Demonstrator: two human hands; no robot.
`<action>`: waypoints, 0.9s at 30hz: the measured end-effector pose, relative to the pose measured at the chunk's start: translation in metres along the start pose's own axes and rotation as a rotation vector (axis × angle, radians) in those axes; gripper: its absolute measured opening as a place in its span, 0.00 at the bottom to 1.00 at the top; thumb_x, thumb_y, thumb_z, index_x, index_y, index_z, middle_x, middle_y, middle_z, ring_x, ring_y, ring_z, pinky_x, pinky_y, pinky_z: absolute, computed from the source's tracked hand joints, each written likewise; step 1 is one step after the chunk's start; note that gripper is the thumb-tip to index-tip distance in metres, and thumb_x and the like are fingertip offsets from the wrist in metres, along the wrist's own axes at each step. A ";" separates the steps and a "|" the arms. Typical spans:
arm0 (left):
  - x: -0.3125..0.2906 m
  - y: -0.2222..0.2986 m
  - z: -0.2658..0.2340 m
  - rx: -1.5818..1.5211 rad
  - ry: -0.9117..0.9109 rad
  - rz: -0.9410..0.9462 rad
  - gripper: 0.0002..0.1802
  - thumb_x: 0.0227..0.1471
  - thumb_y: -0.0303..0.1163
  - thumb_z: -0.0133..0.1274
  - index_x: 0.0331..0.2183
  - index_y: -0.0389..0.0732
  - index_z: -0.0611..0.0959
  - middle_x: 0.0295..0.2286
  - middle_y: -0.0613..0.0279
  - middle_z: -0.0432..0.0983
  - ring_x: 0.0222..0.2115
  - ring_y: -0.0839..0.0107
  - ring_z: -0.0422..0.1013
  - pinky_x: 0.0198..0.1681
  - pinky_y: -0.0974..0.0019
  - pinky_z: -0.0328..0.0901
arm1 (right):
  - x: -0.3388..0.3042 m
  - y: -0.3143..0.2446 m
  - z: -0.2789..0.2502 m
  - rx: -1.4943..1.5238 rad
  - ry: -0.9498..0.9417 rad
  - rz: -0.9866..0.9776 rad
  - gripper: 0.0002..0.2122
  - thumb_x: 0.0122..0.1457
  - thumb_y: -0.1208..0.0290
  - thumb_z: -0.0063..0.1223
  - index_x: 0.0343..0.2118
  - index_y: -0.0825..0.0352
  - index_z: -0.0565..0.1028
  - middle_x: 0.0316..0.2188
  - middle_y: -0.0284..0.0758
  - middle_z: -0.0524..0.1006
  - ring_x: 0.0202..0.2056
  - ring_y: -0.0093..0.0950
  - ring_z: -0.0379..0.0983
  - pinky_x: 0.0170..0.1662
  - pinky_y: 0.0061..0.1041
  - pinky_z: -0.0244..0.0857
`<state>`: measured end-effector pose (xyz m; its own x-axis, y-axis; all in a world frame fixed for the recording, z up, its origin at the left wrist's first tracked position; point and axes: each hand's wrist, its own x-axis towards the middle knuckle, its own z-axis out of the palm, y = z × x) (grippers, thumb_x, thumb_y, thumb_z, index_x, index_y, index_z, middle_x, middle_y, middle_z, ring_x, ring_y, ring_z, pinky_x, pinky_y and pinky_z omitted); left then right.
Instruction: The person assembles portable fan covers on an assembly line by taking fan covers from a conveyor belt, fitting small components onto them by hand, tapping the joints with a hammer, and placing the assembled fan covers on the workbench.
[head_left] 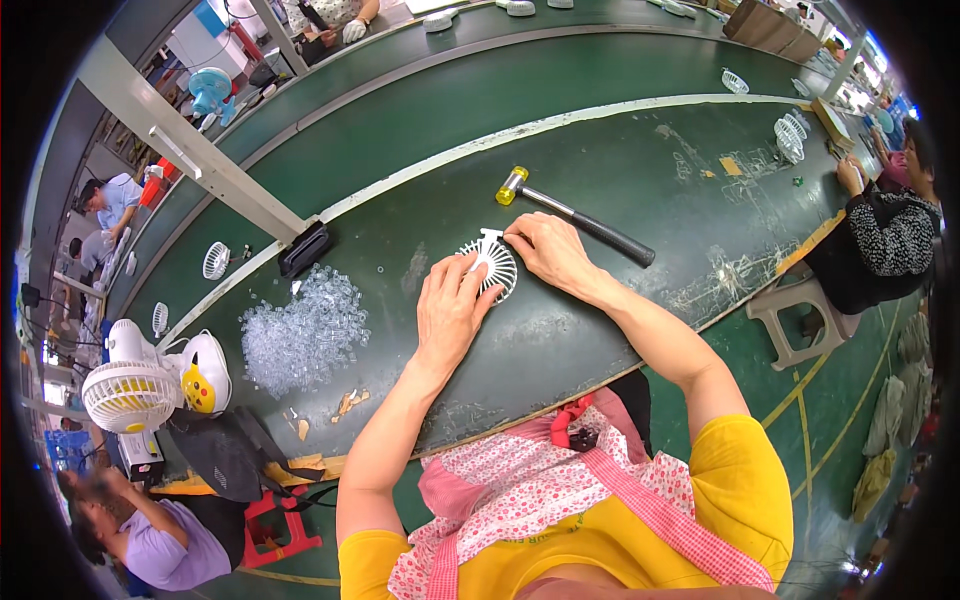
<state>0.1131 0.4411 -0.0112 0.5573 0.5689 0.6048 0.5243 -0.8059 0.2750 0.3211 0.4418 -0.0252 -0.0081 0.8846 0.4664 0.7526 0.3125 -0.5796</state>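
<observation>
A yellow shirt [740,490] and a pink floral apron [530,490] fill the lower edge, and both bare forearms reach up from there onto the dark green counter [560,350]. The left hand [450,310] lies flat, palm down and fingers spread loosely, on the lower left part of a small white round fan grille [497,265], pressing on it rather than gripping it. The right hand [545,250] rests at the grille's upper right edge with its fingers curled and their tips touching the rim; whether it pinches anything I cannot tell. The grille lies flat on the counter between the two hands, near the middle of the work surface.

Just beyond the right hand a hammer [580,215] with a yellow head and black grip lies on the counter, touched by neither hand. To the left, well apart from the hands, is a loose heap of small clear plastic pieces [300,335]. Past it a black block [305,248] sits against a pale strip, and another white grille [215,260] lies farther left. At the counter's near left end stands a white desk fan [135,390] beside a white and yellow fan part [205,375]. More white grilles [790,135] stand far right, near a seated person in a patterned top [890,235]. Another person in a lilac top [160,545] sits lower left.
</observation>
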 end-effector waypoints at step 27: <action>-0.007 -0.015 -0.006 0.050 0.035 0.045 0.19 0.47 0.37 0.63 0.41 0.40 0.80 0.36 0.61 0.75 0.42 0.61 0.71 0.42 0.60 0.69 | -0.003 -0.040 -0.071 -0.153 -0.187 0.239 0.13 0.66 0.66 0.48 0.49 0.65 0.76 0.31 0.48 0.79 0.33 0.50 0.76 0.36 0.41 0.69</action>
<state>0.0967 0.4483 -0.0152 0.5585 0.5259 0.6415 0.5313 -0.8207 0.2103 0.3377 0.4023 0.0447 0.0705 0.9791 0.1908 0.8379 0.0456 -0.5439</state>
